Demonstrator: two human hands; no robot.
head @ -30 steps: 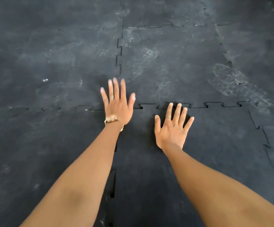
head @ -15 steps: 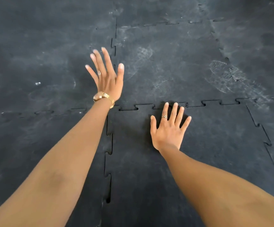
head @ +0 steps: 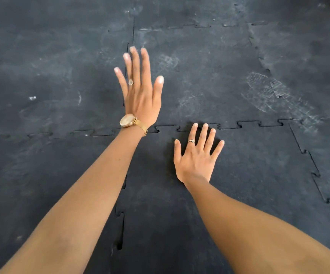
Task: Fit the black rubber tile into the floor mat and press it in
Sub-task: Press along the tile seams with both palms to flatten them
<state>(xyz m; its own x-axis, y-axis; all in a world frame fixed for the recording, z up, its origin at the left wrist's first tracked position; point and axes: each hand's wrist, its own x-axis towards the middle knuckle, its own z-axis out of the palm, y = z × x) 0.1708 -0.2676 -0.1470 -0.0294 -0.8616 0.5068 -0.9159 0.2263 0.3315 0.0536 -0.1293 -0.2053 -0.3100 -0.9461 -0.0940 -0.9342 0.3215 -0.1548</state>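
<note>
The black rubber tile [head: 249, 175] lies in the floor mat [head: 41, 76], its toothed edges meeting the neighbouring tiles at the top, left and right. My right hand [head: 196, 157] rests flat on the tile near its top edge, fingers spread, a ring on one finger. My left hand [head: 140, 89] hovers open above the corner where several tiles meet, fingers straight and pointing away, a gold watch on the wrist. Narrow gaps show along the tile's left seam [head: 120, 232], below my left forearm.
Dusty black interlocking tiles cover the whole floor in view. A pale shoe print [head: 268, 91] marks the tile at the upper right, and scuffs mark the tile [head: 189, 76] beyond my right hand.
My left hand has lifted off the corner seam and moved forward and up. My right hand has stayed flat on the tile.
</note>
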